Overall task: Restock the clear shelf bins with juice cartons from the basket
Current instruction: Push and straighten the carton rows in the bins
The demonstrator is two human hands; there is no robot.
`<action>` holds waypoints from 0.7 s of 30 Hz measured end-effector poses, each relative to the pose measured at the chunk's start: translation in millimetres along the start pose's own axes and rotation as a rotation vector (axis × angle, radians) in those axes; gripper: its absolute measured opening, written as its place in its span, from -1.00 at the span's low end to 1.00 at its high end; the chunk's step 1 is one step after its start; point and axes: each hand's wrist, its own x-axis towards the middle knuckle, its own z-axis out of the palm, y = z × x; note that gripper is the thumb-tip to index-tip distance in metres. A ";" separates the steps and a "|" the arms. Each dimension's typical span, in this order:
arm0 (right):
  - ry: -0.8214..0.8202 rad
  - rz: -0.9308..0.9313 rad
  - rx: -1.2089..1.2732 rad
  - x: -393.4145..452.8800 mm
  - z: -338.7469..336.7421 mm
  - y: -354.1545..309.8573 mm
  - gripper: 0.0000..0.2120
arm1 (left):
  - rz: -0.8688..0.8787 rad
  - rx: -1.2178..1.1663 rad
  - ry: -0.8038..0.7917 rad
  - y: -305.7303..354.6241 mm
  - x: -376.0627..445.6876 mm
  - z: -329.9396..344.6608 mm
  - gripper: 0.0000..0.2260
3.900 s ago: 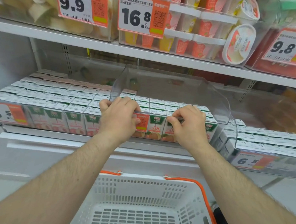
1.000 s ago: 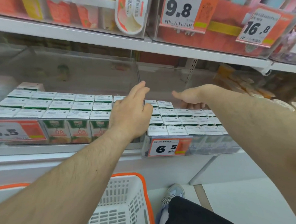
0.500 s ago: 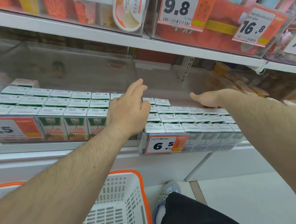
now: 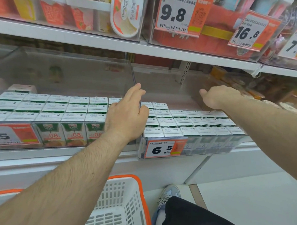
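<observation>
On the shop's white shelf [image 4: 63,152], both clear bins [image 4: 190,152] look nearly full of juice cartons [image 4: 172,122], your basket [image 4: 115,210] shows none, and your left hand [image 4: 127,115] and right hand [image 4: 218,97] grip the right bin's walls.

Two clear bins are sitting side by side on the shelf [image 4: 59,152], the left bin [image 4: 58,79] and the right bin [image 4: 159,77], both holding juice cartons [image 4: 171,133] in rows. The basket [image 4: 119,209] is sitting near, below the shelf.
</observation>
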 end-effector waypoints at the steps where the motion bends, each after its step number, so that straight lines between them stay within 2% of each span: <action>1: -0.024 0.013 -0.021 -4.8 0.7 1.7 -0.33 | -0.001 0.000 0.002 0.1 0.1 -0.3 -0.57; 4: -0.168 0.052 0.022 -14.4 13.7 10.8 -0.36 | -0.016 -0.004 -0.008 1.1 -0.7 -0.7 -0.57; 7: -0.180 0.080 0.095 -15.2 23.4 17.8 -0.35 | -0.014 -0.009 -0.013 1.5 -1.3 -0.6 -0.57; 11: -0.200 0.118 0.210 -18.6 21.1 19.8 -0.24 | -0.017 -0.009 -0.012 0.8 -0.8 -1.0 -0.56; 15: -0.150 0.132 0.167 -32.7 19.2 20.3 -0.29 | -0.013 -0.007 -0.022 0.6 -0.9 -1.2 -0.56; 18: -0.151 0.141 0.239 -49.8 15.7 17.8 -0.30 | -0.017 -0.009 -0.024 0.2 -1.4 -2.0 -0.56; 20: -0.035 0.127 0.282 -63.6 14.4 17.4 -0.32 | -0.012 -0.016 -0.035 0.5 -1.2 -2.8 -0.56; 21: 0.080 0.099 0.307 -72.6 14.4 17.2 -0.37 | -0.004 -0.018 -0.041 -0.3 -1.4 -3.0 -0.56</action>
